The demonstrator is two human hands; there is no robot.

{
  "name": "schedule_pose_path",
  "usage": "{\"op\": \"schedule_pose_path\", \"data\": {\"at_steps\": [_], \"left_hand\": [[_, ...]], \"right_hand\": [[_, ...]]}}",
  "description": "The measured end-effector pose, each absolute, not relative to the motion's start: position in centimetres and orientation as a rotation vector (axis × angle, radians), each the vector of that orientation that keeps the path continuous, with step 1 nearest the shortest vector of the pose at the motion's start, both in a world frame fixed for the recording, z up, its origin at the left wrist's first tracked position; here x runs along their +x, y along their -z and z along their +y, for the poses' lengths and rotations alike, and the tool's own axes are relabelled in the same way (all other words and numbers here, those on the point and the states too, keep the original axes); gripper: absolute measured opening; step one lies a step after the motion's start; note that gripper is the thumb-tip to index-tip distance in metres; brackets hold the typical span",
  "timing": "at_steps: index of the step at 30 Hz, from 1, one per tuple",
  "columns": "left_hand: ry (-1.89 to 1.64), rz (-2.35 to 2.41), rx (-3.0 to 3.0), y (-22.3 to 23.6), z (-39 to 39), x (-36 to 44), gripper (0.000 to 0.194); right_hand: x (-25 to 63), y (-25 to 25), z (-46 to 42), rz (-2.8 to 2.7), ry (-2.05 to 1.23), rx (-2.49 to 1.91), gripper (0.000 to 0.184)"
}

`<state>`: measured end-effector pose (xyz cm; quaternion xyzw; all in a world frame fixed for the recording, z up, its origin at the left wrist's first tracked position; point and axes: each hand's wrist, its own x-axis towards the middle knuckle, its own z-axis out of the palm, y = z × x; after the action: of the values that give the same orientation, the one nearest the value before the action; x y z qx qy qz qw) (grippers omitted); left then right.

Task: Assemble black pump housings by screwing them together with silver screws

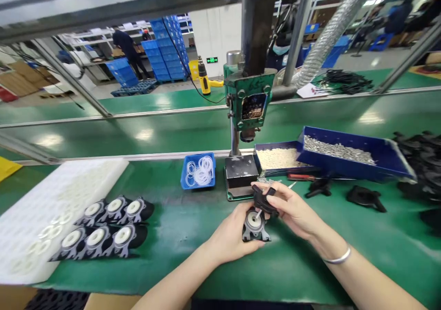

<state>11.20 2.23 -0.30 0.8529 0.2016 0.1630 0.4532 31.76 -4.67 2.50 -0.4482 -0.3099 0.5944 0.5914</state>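
My left hand [232,234] grips a black housing with a round cream-white disc [254,220] in its face, low over the green bench. Just above it, my right hand [292,209] pinches a black moulded plastic part [263,200]. A thin pale pin [258,214] stands between the black part and the middle of the disc; whether it is fixed to either, I cannot tell. To the left, several matching housings with cream discs [98,236] lie in two rows. Two more black moulded parts, one of them a lever-like piece [365,197], rest on the bench right of my right hand.
A green press [248,101] with a black base block [241,170] stands ahead of my hands. Beside it are a blue bin of white rings [183,181], a bin of cream pieces [257,156] and a blue bin of metal pins [389,156]. White foam [24,227] lies left.
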Motion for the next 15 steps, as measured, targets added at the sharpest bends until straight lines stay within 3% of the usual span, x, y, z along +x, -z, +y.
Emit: {"op": "schedule_pose_path", "data": {"at_steps": [8,15], "left_hand": [[-0.477,0.618,1.932,3.0,1.8,10.9,0.097],[-0.445,0.658,2.010,3.1,1.6,11.0,0.100]], "right_hand": [[30.5,-1.6,-3.9,-0.836,-1.314,-1.137,0.033],[30.4,-1.3,-4.7,-1.282,-0.934,-1.267,0.016]]}}
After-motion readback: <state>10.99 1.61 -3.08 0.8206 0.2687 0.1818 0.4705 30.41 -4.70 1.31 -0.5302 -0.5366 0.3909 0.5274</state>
